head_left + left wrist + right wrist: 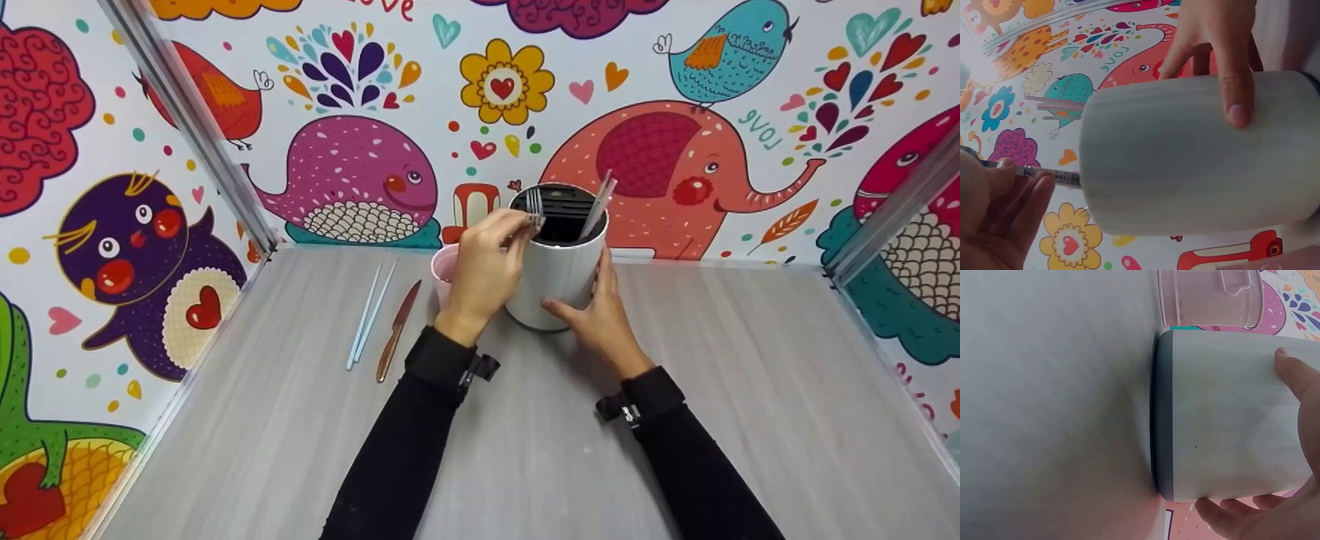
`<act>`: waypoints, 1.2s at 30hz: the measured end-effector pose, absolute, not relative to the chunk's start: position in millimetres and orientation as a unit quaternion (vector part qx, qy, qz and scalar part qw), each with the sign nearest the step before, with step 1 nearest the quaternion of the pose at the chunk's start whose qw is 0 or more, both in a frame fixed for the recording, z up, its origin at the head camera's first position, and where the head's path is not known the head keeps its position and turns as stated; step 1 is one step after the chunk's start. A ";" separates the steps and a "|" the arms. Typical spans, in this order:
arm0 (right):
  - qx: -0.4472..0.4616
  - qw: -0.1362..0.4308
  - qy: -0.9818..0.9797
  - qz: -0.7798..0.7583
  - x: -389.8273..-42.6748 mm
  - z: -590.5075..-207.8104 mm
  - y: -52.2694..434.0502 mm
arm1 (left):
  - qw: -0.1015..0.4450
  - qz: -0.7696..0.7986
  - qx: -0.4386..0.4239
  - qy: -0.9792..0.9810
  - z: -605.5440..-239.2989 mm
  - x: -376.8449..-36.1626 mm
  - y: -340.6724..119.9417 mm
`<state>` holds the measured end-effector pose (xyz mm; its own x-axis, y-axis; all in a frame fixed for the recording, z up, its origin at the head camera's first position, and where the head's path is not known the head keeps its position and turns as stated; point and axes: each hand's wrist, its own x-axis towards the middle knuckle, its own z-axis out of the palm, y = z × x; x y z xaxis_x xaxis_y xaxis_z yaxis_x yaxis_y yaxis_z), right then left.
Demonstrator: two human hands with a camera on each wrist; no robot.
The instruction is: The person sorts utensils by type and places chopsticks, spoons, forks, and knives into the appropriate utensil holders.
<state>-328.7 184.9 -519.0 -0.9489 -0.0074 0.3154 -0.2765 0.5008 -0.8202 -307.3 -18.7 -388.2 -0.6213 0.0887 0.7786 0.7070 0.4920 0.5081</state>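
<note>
White and smooth, the container [559,277] stood upright on the grey table [300,450], and my two hands were at it for different reasons. My right hand [604,322] held it by the side, I believe so that it would not tip or slide; this hand was spread quite wide, with the thumb in front and the fingers curved round the right side. My left hand [484,266] was narrow: its fingertips pinched the fork [533,201] near the tines, which pointed up, while the handle [1067,177], with printed letters, went down inside the container. Probably this high hold kept my fingers out of the container. How deep the handle reached, I could not tell. Some pale sticks [598,210] leaned inside at the right, leaving the left part for the fork, as I judged. The pink cup [442,266] stood just beside the container, partly behind my left hand; farther left lay the knife [397,330] and two light blue chopsticks [370,315], perhaps separated for easy picking.
</note>
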 end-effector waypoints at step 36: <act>0.076 0.126 -0.855 0.498 -329.5 -519.6 185.5 | 0.301 -0.387 -0.113 -0.864 -404.6 -328.8 -2.5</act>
